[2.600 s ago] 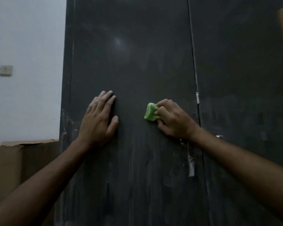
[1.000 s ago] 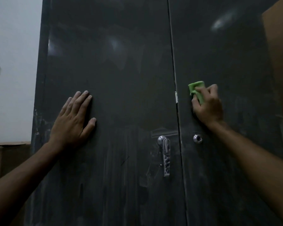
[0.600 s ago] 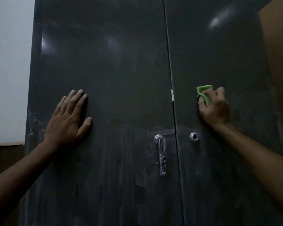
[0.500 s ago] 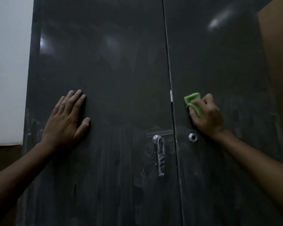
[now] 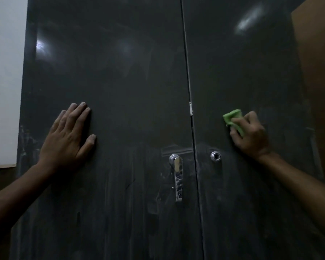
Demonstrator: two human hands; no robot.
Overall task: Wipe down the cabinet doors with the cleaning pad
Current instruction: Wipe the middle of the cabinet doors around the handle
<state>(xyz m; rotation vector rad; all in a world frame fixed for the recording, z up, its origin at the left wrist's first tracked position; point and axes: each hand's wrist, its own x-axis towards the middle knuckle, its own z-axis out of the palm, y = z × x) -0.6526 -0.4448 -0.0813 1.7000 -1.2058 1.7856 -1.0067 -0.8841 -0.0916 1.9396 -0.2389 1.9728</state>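
Midway by the look of it: right hand [image 5: 250, 134] pinching the green cleaning pad [image 5: 233, 119] against the right door [image 5: 251, 72], left hand [image 5: 68, 139] spread flat on the left door [image 5: 120, 81], dusty streaks low on both left to wipe.

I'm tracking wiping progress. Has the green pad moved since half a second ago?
Yes. The green pad, gripped by the right hand, slid rightward on the right door, farther from the seam and round lock.

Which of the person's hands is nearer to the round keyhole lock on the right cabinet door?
Right. The right hand, gripping the green pad, sits just up-right of the lock; the left hand lies flat far left on the other door.
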